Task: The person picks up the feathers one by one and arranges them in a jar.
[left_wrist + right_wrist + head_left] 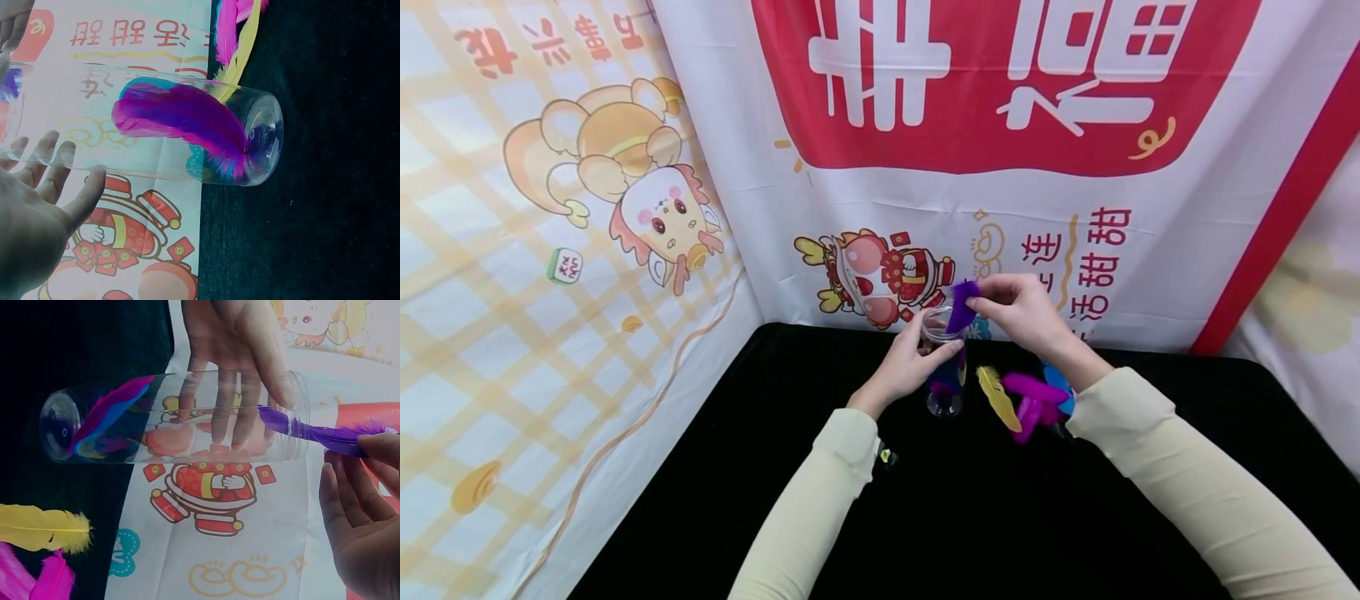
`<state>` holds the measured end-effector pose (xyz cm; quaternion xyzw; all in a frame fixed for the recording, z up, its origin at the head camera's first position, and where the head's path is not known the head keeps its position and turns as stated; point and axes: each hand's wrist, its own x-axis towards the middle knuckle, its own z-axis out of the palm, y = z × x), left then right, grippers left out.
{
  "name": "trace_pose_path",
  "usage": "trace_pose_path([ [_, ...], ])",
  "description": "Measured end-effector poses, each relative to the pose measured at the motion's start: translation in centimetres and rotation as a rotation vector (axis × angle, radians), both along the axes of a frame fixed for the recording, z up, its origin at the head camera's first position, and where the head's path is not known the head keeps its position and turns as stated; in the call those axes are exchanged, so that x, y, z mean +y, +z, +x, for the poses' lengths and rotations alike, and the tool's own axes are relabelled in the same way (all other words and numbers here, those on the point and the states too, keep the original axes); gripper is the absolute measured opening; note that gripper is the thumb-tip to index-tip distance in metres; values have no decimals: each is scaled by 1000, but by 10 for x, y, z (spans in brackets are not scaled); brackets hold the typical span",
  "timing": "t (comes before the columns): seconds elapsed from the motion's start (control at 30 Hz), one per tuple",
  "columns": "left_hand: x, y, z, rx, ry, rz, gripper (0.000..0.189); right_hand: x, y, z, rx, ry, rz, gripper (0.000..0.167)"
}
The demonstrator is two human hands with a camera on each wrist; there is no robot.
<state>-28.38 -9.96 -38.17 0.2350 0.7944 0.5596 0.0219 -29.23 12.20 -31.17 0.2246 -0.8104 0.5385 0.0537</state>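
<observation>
My left hand (910, 362) holds a clear plastic jar (945, 406), thumb and fingers round its upper part. The jar's mouth is uncovered and faces up in the head view. Inside, near the bottom, lie magenta and blue feathers (181, 119). My right hand (1026, 312) pinches a purple feather (325, 435) between thumb and fingers at the jar's mouth. In the right wrist view the feather's far tip is inside the neck, while its fluffy end is at my fingertips.
Right of the jar, a yellow feather (998, 400) lies on the black tabletop (970, 517) beside several magenta feathers (1033, 408) and a blue feather (1057, 383), partly hidden by my right forearm. A printed white curtain (865, 200) hangs behind the table.
</observation>
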Motion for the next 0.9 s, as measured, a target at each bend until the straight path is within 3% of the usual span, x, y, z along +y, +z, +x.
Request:
trace_pose_path([
  [0.17,1,-22,-17,14,22,22,63,-3,-2,-2,23,-8,39,19],
  [0.37,1,-27,-19,53,30,21,62,-6,-2,-2,64,-18,87,17],
  [0.73,0,-27,-18,43,29,14,62,-12,-3,-3,119,-33,143,15],
  [0.9,-1,-4,-3,16,4,-3,62,-14,-4,-6,129,-32,144,15],
])
